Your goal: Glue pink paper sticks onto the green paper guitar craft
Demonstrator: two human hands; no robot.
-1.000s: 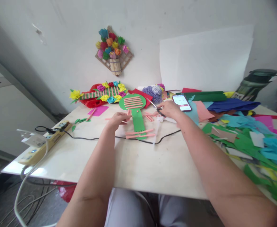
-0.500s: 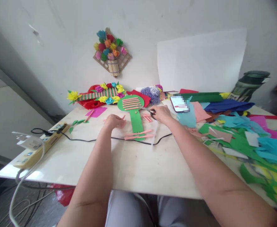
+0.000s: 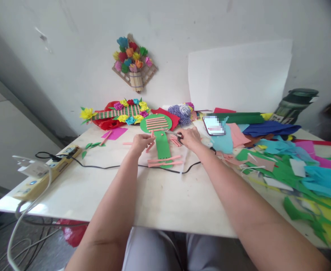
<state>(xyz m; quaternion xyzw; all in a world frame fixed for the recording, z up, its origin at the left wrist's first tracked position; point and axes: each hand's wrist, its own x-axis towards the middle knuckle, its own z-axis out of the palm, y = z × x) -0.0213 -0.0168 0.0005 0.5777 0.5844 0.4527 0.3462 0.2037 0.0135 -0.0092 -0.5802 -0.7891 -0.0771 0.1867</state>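
Note:
A green paper paddle shape (image 3: 162, 142) with pink strips glued across its round head lies on the white table (image 3: 159, 195). My left hand (image 3: 141, 142) pinches a pink paper strip (image 3: 151, 142) just left of the green stem. To the right of the stem, my right hand (image 3: 191, 137) is closed on black-handled scissors (image 3: 175, 134), whose blades point left toward that strip. Loose pink strips (image 3: 177, 141) lie by my right hand. Two more strips (image 3: 165, 161) cross the foot of the green stem.
A black cable (image 3: 109, 166) runs across the table from a power strip (image 3: 45, 171) at the left. A phone (image 3: 214, 125) lies behind my right hand. Coloured paper scraps (image 3: 298, 165) cover the right side. Paper flower crafts (image 3: 120, 113) sit at the back, another (image 3: 133, 62) on the wall.
My left hand has lifted a pink strip toward the green stem. My right hand with the scissors has moved left, bringing the blades close to the strip.

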